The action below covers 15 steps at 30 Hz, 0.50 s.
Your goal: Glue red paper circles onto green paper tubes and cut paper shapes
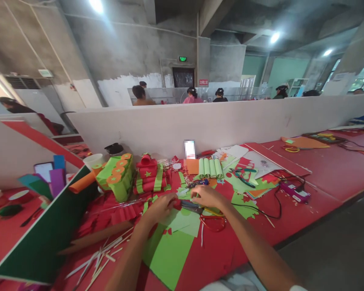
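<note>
My left hand [163, 207] is closed, its fingertips pinched beside a small red bit; what they hold is too small to make out. Fingers curled down, my right hand [208, 196] is closed just across from it, its grip likewise unclear. Between and below the hands lies a dark grey tool [191, 207], partly covered. Red-handled scissors [212, 223] rest under my right wrist. Pale green paper [183, 222] and a brighter green sheet [170, 252] lie beneath my left hand. Beyond the hands stand light green paper rolls [210, 168] next to an orange paper piece [192, 166].
Green paper tubes with orange tops [121, 173] and red rolls with a star [147, 173] stand left. A dark green board [51, 226] leans there near thin sticks [101, 258]. Right are pliers [244, 178] and a purple power strip [295, 191] with a black cord.
</note>
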{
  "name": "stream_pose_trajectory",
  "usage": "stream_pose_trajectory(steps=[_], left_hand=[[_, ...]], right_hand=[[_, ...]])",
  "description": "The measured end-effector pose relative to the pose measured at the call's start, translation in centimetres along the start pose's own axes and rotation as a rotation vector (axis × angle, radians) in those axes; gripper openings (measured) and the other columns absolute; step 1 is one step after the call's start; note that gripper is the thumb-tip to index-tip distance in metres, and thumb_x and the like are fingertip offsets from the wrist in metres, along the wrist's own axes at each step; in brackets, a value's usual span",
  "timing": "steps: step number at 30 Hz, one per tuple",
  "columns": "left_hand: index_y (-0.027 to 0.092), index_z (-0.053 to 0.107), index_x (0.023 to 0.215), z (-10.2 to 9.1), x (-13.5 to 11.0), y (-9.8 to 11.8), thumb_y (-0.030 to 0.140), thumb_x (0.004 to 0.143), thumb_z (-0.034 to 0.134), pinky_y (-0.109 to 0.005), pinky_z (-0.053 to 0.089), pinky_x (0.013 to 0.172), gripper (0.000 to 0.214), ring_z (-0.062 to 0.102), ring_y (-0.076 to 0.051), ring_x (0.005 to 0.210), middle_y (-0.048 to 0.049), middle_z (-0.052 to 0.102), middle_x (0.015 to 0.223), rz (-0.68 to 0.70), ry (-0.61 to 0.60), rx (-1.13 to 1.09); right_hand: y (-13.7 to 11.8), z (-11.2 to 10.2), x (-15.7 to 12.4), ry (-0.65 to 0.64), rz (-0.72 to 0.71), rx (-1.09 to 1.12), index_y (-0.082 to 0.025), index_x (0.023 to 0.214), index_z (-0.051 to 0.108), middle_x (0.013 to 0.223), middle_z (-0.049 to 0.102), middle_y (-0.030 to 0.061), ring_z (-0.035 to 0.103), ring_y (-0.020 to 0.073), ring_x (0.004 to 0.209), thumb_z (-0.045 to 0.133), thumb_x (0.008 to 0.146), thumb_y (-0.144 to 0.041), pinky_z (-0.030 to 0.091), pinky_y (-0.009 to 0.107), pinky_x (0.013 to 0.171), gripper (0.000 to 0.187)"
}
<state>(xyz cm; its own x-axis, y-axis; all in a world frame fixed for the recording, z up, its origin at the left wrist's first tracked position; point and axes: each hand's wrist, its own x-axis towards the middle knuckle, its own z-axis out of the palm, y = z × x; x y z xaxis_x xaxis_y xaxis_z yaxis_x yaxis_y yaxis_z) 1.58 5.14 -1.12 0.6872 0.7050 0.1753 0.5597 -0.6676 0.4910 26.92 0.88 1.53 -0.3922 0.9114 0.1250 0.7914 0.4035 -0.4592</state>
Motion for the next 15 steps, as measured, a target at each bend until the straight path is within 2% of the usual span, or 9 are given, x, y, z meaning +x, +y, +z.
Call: stream_pose_trajectory(steps=[3, 6, 9, 11, 15], left_hand=[[0.021, 0.06, 0.096, -0.5, -0.2, -0.2, 0.013, 0.083, 0.043, -0.027, 0.043, 0.07, 0.022, 0.061, -0.02, 0.079, -0.0052, 0.065, 0.09, 0.031, 0.053, -0.015], [0.02, 0.061, 0.09, -1.3, -0.5, 0.0, 0.01, 0.082, 0.042, -0.028, 0.045, 0.075, 0.023, 0.061, -0.02, 0.084, -0.007, 0.065, 0.095, 0.054, 0.101, -0.041], [0.02, 0.062, 0.089, -2.3, -0.8, 0.2, 0.009, 0.081, 0.042, -0.03, 0.046, 0.083, 0.025, 0.061, -0.021, 0.095, -0.0091, 0.065, 0.103, 0.068, 0.179, -0.051], [0.02, 0.063, 0.09, -2.8, -1.0, 0.2, 0.009, 0.081, 0.043, -0.029, 0.046, 0.082, 0.025, 0.062, -0.021, 0.092, -0.0084, 0.067, 0.099, 0.046, 0.209, -0.032], [0.021, 0.065, 0.094, -3.4, -1.4, 0.3, 0.012, 0.084, 0.044, -0.027, 0.047, 0.076, 0.025, 0.065, -0.02, 0.086, -0.006, 0.07, 0.095, -0.013, 0.258, 0.038]], right_hand=[[1.5, -2.0, 0.0, 0.051, 0.057, 0.017, -0.021, 0.094, 0.07, 0.09, 0.073, 0.0038, 0.066, 0.0176, 0.078, 0.057, 0.087, -0.023, 0.044, 0.025, 0.066, 0.014], [1.6, -2.5, 0.5, 0.093, 0.068, 0.039, -0.021, 0.097, 0.07, 0.09, 0.073, 0.0044, 0.065, 0.0178, 0.078, 0.052, 0.091, -0.027, 0.044, 0.026, 0.068, 0.019], [0.3, -0.9, 0.8, 0.056, 0.003, 0.051, -0.023, 0.108, 0.068, 0.096, 0.073, 0.0053, 0.066, 0.0202, 0.084, 0.059, 0.087, -0.037, 0.045, 0.027, 0.072, 0.027], [-0.9, 0.7, 0.7, -0.006, -0.071, -0.018, -0.023, 0.118, 0.064, 0.106, 0.071, 0.0083, 0.065, 0.0244, 0.093, 0.064, 0.083, -0.041, 0.045, 0.03, 0.077, 0.039], [-2.2, 3.1, 0.3, -0.078, -0.142, -0.195, -0.022, 0.13, 0.056, 0.114, 0.067, 0.0132, 0.063, 0.0292, 0.102, 0.059, 0.085, -0.028, 0.044, 0.033, 0.082, 0.045]])
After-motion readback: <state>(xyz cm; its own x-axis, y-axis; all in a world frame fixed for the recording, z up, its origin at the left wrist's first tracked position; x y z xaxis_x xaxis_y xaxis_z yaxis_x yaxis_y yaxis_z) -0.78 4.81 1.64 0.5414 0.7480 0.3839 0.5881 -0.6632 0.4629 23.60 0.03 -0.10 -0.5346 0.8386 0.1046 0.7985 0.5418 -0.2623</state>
